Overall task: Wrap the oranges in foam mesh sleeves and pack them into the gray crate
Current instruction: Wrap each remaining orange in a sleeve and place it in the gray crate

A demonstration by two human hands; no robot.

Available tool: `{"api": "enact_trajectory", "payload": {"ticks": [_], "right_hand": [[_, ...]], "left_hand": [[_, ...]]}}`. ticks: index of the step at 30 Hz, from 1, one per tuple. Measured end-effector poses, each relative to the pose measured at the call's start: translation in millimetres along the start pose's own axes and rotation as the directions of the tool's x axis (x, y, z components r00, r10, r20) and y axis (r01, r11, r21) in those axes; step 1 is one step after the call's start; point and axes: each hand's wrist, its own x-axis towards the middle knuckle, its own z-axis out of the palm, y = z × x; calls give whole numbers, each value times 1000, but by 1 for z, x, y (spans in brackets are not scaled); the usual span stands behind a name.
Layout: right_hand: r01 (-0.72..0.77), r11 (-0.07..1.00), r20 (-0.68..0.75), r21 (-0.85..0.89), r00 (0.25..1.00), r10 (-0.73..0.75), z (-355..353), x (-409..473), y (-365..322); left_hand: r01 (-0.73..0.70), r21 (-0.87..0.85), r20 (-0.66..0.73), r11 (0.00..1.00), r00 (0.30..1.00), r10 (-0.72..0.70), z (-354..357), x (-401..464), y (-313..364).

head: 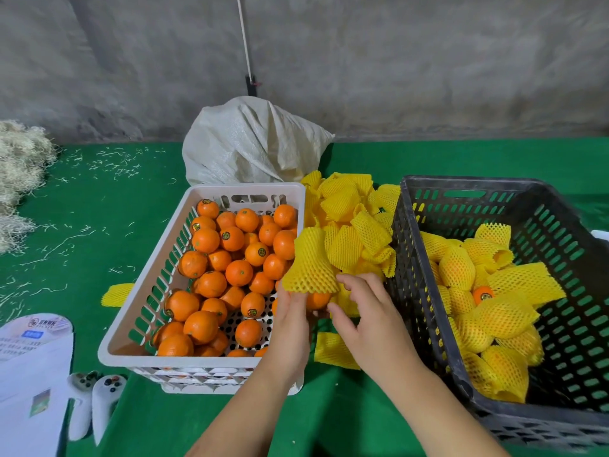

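Both forearms reach in from the bottom edge. Left hand (291,316) cups an orange (318,300) from beneath, fingers curled round it, with a yellow foam mesh sleeve (309,267) draped over the top. Right hand (359,311) hovers just beside, fingers spread, gripping nothing. White crate (138,291) of bare oranges sits left; gray crate (428,285) with wrapped fruit sits right; loose sleeves (349,209) pile between them.

Rough grey concrete wall (395,61) behind; thin white rod (244,44) leans against it. Green felt-like surface (99,199) covers the work area, scattered with pale straw bits. Straw heap (19,173) at far left. White woven sack (250,143) slumped against the wall. Lighting even, diffuse
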Motion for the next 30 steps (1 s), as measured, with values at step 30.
{"api": "enact_trajectory", "payload": {"ticks": [30], "right_hand": [[93, 992, -67, 87, 994, -88, -12, 3, -25]], "left_hand": [[20, -149, 59, 989, 998, -11, -5, -6, 0]]}}
